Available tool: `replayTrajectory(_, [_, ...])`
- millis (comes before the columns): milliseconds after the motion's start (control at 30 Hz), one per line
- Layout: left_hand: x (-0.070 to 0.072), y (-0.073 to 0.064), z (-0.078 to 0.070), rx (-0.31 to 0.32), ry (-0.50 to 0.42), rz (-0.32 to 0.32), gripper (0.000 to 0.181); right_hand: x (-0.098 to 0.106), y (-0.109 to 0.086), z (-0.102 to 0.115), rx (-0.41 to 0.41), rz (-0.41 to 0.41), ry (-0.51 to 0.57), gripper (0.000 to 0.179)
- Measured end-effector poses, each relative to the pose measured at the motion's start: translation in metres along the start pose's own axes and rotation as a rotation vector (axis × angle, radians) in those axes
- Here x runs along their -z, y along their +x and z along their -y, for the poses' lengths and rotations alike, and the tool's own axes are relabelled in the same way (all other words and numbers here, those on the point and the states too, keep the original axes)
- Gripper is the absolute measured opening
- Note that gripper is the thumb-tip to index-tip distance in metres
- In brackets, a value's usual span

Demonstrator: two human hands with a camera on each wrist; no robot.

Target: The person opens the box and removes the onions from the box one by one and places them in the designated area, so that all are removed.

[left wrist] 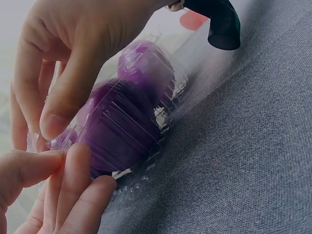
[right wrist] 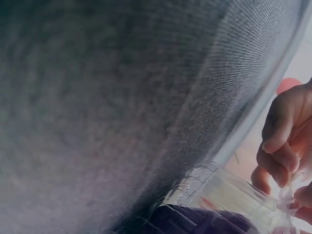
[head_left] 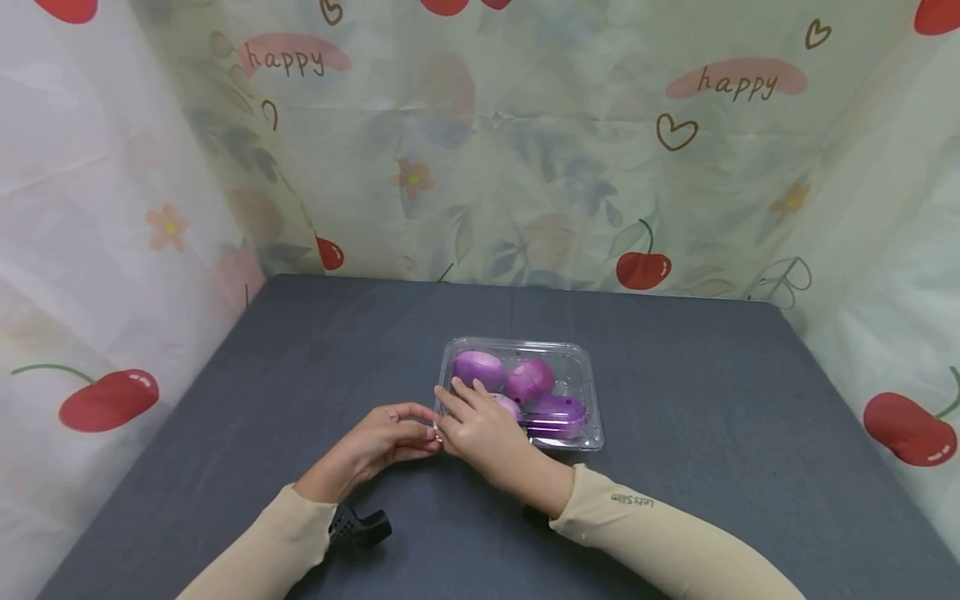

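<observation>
Meeting at clear container (head_left: pixel 579 375): left hand (head_left: pixel 384 440), right hand (head_left: pixel 483 433) palm-down.

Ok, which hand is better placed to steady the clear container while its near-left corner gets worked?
Probably the right hand: it reaches across the left part of the clear container. The left hand sits outside, its thumb and fingertips appearing to pinch at the near-left corner.

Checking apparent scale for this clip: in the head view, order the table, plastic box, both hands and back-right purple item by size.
1. Table
2. Plastic box
3. Left hand and right hand: too alike to rank
4. Back-right purple item
</observation>
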State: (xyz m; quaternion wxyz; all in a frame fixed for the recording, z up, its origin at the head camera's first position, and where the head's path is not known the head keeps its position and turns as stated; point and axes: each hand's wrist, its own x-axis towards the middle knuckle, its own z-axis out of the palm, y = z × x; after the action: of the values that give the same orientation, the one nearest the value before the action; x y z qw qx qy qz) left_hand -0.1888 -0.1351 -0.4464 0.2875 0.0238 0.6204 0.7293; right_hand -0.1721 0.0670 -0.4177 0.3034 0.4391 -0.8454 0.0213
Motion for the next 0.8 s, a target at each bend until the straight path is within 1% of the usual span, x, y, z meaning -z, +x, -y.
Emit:
replayTrajectory(100, [-0.001, 0.001, 0.001, -0.002, 0.002, -0.008, 0.016, -0.001, 0.001, 0.000, 0.019, -0.018, -0.031, 0.025])
replayTrajectory(200, [-0.001, 0.001, 0.001, -0.007, 0.002, -0.011, 0.016, 0.002, 0.003, 0.000, 0.018, -0.027, -0.009, 0.023])
replayTrajectory(433, [0.000, -0.001, 0.000, 0.005, 0.003, -0.009, 0.014, 0.014, 0.011, -0.004, -0.038, -0.098, 0.125, 0.013])
replayTrajectory(633, [0.000, -0.001, -0.001, 0.016, 0.004, -0.017, 0.014, 0.028, 0.020, -0.015, -0.063, -0.090, 0.205, 0.006])
replayTrajectory(800, [0.000, -0.002, -0.002, 0.013, -0.001, -0.016, 0.018, 0.038, 0.028, -0.027, -0.074, -0.094, 0.248, 0.005])
